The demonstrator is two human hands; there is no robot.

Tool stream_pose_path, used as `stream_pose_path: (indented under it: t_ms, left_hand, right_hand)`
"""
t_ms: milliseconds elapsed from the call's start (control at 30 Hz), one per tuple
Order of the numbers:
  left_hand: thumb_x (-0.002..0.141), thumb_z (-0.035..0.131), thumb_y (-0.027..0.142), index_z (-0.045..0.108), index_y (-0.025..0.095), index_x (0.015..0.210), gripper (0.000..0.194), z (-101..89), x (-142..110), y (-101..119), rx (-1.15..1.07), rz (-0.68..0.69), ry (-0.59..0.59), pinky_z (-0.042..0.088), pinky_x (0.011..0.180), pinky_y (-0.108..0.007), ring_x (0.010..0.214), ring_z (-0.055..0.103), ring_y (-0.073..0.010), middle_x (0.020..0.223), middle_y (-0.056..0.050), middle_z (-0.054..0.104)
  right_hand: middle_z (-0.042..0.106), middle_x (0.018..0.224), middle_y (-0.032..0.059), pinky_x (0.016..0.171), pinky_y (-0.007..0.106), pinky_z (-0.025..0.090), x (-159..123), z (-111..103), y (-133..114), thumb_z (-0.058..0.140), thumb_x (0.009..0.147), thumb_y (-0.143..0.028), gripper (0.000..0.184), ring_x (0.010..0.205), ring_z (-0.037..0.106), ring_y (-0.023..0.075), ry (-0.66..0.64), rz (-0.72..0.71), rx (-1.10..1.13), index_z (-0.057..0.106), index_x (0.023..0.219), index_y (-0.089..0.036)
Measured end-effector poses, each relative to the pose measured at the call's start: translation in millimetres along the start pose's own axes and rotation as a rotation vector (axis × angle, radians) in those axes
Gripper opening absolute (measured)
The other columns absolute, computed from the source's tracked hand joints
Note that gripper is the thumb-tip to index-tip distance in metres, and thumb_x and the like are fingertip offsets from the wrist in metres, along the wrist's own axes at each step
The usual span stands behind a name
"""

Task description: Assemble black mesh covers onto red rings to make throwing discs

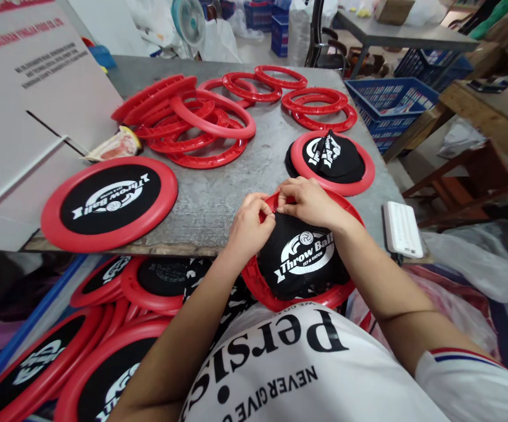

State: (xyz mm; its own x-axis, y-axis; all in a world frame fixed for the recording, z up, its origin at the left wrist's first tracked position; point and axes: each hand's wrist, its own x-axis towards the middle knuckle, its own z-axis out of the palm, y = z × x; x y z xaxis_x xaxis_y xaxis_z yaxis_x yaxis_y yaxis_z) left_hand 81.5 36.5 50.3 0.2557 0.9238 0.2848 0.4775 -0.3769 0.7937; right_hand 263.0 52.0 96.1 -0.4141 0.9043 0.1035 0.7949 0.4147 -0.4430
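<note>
In front of my body a red plastic ring (251, 274) leans against the table edge, with a black mesh fabric disc (275, 246) printed "Throw Ball" lying across it. My left hand (250, 225) pinches the fabric's edge at the ring's upper left. Right beside it, my right hand (304, 202) is closed on the same edge, thumb and fingers together at the rim. Part of the ring's right side is hidden by my right forearm. Just beyond lies another red ring (368, 170) with black fabric pieces (339, 158) heaped on it.
Loose red rings (210, 140) are piled at the table's back left. One covered disc (113, 205) lies at the left edge. Below are more covered discs (108, 357). A white power bank (402, 228) sits at the right edge, and a blue crate (390, 105) stands beyond.
</note>
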Motion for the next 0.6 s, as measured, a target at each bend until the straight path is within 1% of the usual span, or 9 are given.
stream_pose_path:
  t_ms: [167,333,500,600]
  left_hand:
    - [0.081,0.06,0.004,0.056,0.02,0.073,0.018,0.1,0.5,1.5,-0.012,-0.018,0.01,0.045,0.107,-0.039,0.116,0.063,-0.0215,0.121,-0.009,0.065]
    - [0.08,0.059,0.003,0.055,0.021,0.072,0.02,0.5,2.1,1.6,-0.016,-0.063,0.014,0.046,0.104,-0.038,0.111,0.063,-0.0211,0.116,-0.007,0.064]
    - [0.078,0.059,0.002,0.054,0.021,0.068,0.022,0.7,6.6,1.0,-0.018,-0.139,0.015,0.047,0.1,-0.037,0.103,0.063,-0.0207,0.103,-0.006,0.063]
    - [0.078,0.059,0.003,0.054,0.021,0.067,0.022,0.3,8.0,-0.2,-0.019,-0.152,0.011,0.047,0.099,-0.036,0.099,0.062,-0.0199,0.097,-0.004,0.061]
  right_hand:
    - [0.071,0.104,0.0052,0.093,0.039,0.036,-0.4,0.0,-1.6,0.068,0.084,-0.02,0.007,0.104,0.059,0.0249,0.009,0.019,0.0,0.065,0.079,-0.018]
    - [0.072,0.104,0.0054,0.093,0.039,0.035,0.2,2.0,-5.7,0.065,0.084,-0.018,0.008,0.105,0.06,0.0257,0.018,0.04,-0.016,0.063,0.077,-0.018]
    - [0.072,0.105,0.0066,0.091,0.04,0.033,1.8,5.9,-9.6,0.061,0.086,-0.019,0.011,0.103,0.06,0.026,0.023,0.064,-0.062,0.062,0.075,-0.018]
    - [0.072,0.104,0.0068,0.09,0.039,0.032,2.6,7.7,-10.2,0.06,0.086,-0.02,0.012,0.102,0.06,0.0257,0.028,0.07,-0.071,0.061,0.074,-0.018]
